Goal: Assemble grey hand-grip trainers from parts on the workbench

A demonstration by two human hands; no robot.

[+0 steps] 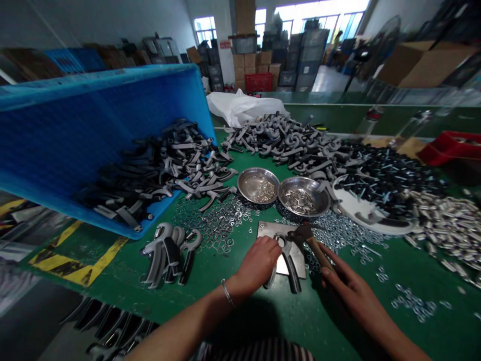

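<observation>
On a metal plate [299, 268] lies a grey-and-black hand grip strengthener [291, 265], its two handles pointing toward me. My left hand [259, 263] is closed on its left side and hides part of it. A wooden-handled hammer [317, 250] is in my right hand [343, 278], fingers wrapped round the handle. The hammer's dark head [301, 233] is close above the plate, beside the top of the grip strengthener; whether they touch I cannot tell. Several similar grip strengtheners [171, 253] with springs lie together on the green table to the left.
A tipped blue crate [112, 95] holds grey and black handles [188, 155]. Two steel bowls [248, 185] [304, 200] of small metal parts stand behind the plate. Loose rings [221, 225], nuts [413, 303], black screw knobs [394, 170] and silver cylinders [451, 220] cover much of the table.
</observation>
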